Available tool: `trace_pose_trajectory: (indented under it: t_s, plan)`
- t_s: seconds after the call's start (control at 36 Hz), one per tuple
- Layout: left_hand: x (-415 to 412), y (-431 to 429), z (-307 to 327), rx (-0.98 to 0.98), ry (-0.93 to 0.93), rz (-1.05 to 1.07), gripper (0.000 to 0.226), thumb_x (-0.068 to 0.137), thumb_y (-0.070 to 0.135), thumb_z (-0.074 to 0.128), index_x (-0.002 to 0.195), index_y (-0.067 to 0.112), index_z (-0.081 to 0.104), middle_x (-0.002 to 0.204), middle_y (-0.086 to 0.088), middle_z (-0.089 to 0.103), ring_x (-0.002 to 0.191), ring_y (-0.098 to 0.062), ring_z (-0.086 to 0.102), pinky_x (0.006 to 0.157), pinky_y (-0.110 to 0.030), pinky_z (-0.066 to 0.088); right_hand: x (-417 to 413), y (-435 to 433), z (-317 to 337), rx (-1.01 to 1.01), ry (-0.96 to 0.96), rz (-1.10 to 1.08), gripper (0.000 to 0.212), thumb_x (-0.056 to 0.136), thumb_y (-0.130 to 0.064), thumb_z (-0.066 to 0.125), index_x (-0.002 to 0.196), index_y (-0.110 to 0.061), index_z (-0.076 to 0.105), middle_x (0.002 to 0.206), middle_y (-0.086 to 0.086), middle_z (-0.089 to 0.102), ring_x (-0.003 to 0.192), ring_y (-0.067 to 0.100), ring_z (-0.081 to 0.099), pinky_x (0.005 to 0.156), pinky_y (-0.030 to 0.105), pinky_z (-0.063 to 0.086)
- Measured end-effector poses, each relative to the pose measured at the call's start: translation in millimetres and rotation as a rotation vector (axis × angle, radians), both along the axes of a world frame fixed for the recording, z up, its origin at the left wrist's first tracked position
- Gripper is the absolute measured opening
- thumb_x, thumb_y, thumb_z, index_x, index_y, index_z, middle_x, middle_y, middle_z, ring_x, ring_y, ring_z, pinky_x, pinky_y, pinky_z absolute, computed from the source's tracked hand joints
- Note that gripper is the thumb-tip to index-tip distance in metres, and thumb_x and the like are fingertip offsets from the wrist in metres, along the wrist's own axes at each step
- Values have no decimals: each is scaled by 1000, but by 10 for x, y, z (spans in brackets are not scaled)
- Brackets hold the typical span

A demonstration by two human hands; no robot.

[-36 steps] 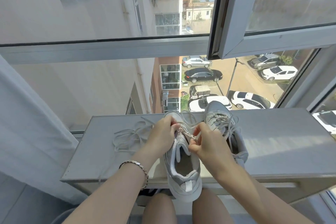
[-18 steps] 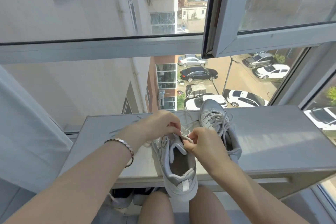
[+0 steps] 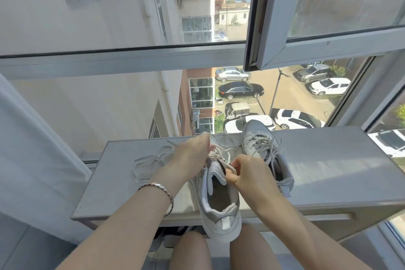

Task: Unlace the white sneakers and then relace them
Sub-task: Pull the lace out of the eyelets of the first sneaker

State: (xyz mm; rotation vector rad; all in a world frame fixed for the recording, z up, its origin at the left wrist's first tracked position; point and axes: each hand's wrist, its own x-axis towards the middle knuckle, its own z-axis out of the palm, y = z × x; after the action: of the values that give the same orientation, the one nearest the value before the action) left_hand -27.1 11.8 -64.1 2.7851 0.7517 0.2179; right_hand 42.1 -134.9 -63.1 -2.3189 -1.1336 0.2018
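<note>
The smooth grey flat-topped window ledge is spread across the lower middle of the frame. Its surface is hard and slightly glossy, so soles are likely to slide on it.

The near white-and-grey low sneaker w/ padded collar is laid at bottom ctr, toe pointing away. Its heel is hung over the ledge's near edge, above the knees. It is judged light, w/ a stiff rubber sole and a soft, yielding upper. It is best steadied at the sole or heel counter, not by the floppy tongue.

The second white-and-grey sneaker, laced w/ ends loose, is set further back, just right of ctr.

The left hand is held over the near shoe's toe end w/ fingers curled. The flat white woven lace seems to be pinched at its blurred fingertips. The right hand is closed in a thumb-and-forefinger pinch on the same lace by the top eyelets.

The lace is judged limp, light and a bit grippy, and is best taken near the tip for threading. Loose loops of white lace are piled left of ctr on the ledge. A thin metal-link bracelet is worn on the left wrist.
</note>
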Motion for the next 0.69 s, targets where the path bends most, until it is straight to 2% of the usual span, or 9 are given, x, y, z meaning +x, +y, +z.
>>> trace_pose_trajectory:
  t_s: [0.06,0.17,0.25,0.33,0.39,0.47,0.61,0.67,0.69]
  plan:
    - [-23,10,-25,-148,-24,174,24,102,33,32,88,13,36,66,2,45,54,-14,40,48,-28,26,-11,-18,1,6,-7,5,18,88,-23,56,85,-7,62,72,4,58,70,20,53,59,28,35]
    - [73,-23,-32,-490,-198,348,24,101,28,37,84,12,42,74,-2,55,61,-16,46,55,-29,34,-20,-18,13,-19,-7,7,21,89,-22,54,83,-3,61,74,10,60,66,20,49,61,33,37]
    - [117,-56,112,-776,-392,272,19,96,19,51,79,15,48,68,3,62,62,-16,52,57,-25,40,-2,-23,28,-56,-28,11,20,89,-20,52,84,-2,60,78,14,62,67,21,49,60,33,37]
    - [52,-5,230,-894,-299,157,10,89,19,63,89,16,54,66,2,60,69,-16,56,69,-31,46,23,-48,31,-60,-14,-3,21,90,-20,53,87,-1,61,80,14,63,70,21,52,62,33,41]
    - [8,45,246,-841,-183,99,19,81,23,72,94,17,59,64,2,54,66,-13,53,68,-28,45,18,-49,35,-53,-18,-6,21,89,-20,53,86,-1,61,80,13,64,69,21,52,61,33,41]
    - [-16,52,265,-502,-52,-26,12,83,24,70,91,14,70,66,5,58,58,0,47,59,-12,36,-13,-23,45,-69,-37,30,20,89,-20,52,87,-2,62,81,12,63,77,25,58,64,33,43]
    - [28,-57,225,81,85,-31,26,97,36,46,102,18,65,98,3,62,88,-16,58,70,-25,40,-17,-6,31,-83,-74,41,18,90,-17,50,88,-2,59,83,13,62,70,22,48,61,31,35]
    - [44,-81,175,48,43,69,27,99,37,41,100,17,59,91,3,59,79,-14,56,63,-24,37,-6,-28,23,-72,-75,26,17,90,-17,50,88,-3,59,82,13,61,70,21,48,61,31,34]
    - [60,-60,129,-162,-38,194,25,99,36,42,97,16,58,84,3,57,72,-12,53,57,-22,35,-1,-39,20,-65,-77,22,17,90,-18,50,88,-3,59,82,12,61,72,21,49,61,31,34]
